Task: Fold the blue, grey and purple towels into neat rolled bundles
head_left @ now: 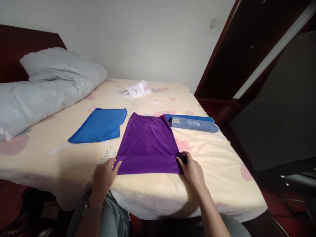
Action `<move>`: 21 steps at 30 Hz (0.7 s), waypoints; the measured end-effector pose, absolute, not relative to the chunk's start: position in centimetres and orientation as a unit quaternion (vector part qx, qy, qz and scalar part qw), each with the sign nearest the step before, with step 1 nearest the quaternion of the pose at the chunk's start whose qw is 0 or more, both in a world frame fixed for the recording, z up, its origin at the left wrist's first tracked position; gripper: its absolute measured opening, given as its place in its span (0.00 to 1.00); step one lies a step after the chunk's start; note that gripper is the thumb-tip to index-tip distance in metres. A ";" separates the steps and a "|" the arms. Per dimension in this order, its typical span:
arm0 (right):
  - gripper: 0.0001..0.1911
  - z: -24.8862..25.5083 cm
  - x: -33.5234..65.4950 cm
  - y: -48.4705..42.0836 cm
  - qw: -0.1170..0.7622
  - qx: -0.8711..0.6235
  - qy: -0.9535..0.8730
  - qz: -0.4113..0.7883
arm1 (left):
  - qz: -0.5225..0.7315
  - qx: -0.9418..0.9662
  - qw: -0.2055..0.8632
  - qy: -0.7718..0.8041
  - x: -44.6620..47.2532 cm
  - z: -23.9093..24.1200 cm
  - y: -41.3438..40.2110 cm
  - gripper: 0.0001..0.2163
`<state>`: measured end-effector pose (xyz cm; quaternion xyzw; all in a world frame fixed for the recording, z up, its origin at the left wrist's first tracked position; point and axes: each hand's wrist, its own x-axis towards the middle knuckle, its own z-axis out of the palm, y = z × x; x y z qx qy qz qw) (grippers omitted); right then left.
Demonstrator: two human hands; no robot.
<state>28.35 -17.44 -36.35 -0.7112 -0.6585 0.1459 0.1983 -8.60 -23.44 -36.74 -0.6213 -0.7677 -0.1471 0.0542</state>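
A purple towel (150, 136) lies spread on the bed in front of me, its near edge folded over into a flat band. My left hand (105, 174) pinches the left end of that folded band between thumb and fingers. At the opposite end, my right hand (191, 168) grips the right side of the fold the same way. Left of the towel rests a blue cloth (100, 126), partly folded. To the right sit a folded grey towel (195, 124) with lettering and a folded blue cloth (190, 117) just behind it.
The bed (217, 164) has a pale yellow patterned sheet. A crumpled white plastic bag (138, 89) lies toward the wall. A bulky grey quilt (59, 82) is heaped at the left by the dark headboard (29, 42). Dark wooden furniture (222, 62) stands beyond the right edge.
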 end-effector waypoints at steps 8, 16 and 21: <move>0.23 -36.3 29.0 -17.7 0.196 -0.688 -0.683 0.150 | -0.162 -0.613 0.019 -0.773 -9.4 -36.4 -23.6 0.13; 0.23 -36.4 29.5 -17.7 0.153 -0.687 -0.690 0.169 | -0.176 -0.630 0.005 -0.757 -10.6 -36.9 -24.0 0.14; 0.27 -36.5 30.3 -17.9 0.183 -0.670 -0.709 0.122 | -0.167 -0.635 0.019 -0.754 -10.8 -36.8 -24.0 0.16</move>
